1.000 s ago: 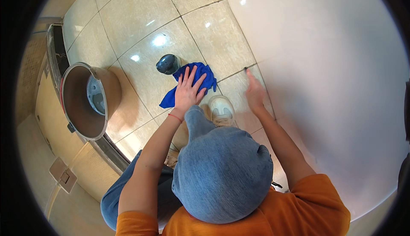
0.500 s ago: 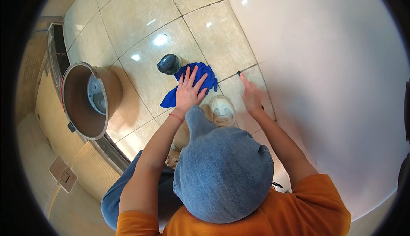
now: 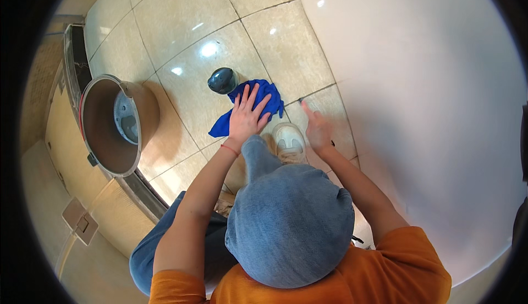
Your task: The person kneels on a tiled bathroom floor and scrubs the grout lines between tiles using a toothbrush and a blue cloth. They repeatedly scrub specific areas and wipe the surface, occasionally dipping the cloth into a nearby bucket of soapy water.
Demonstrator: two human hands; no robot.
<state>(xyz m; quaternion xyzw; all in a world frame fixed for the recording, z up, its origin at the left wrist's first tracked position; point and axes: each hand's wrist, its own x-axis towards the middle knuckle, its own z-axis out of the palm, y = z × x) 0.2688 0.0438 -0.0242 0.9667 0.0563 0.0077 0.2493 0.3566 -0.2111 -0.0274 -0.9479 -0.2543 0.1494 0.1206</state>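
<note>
My left hand [image 3: 246,119] lies flat with spread fingers on a crumpled blue cloth [image 3: 266,91], pressing it to the tiled floor. Touching or close beside the cloth's far left side is a container with a dark, glossy rounded top [image 3: 223,81]. My right hand [image 3: 319,129] is closed, its index finger stretched along a thin dark tool [image 3: 301,101]. Only the tool's tip, at a floor joint, and a dark bit near the heel of the hand show; its exact kind is hidden.
A large brown bucket [image 3: 150,119] with water inside stands at the left, by a dark raised edge [image 3: 78,56]. A smooth white surface [image 3: 429,111] rises along the right. My light shoe [image 3: 288,140] is between my hands, with my denim-covered knee [image 3: 291,227] nearer.
My right hand has drawn the tool tip a little left and nearer along the tile joint. My left hand stays flat on the cloth. The whole view has shifted slightly.
</note>
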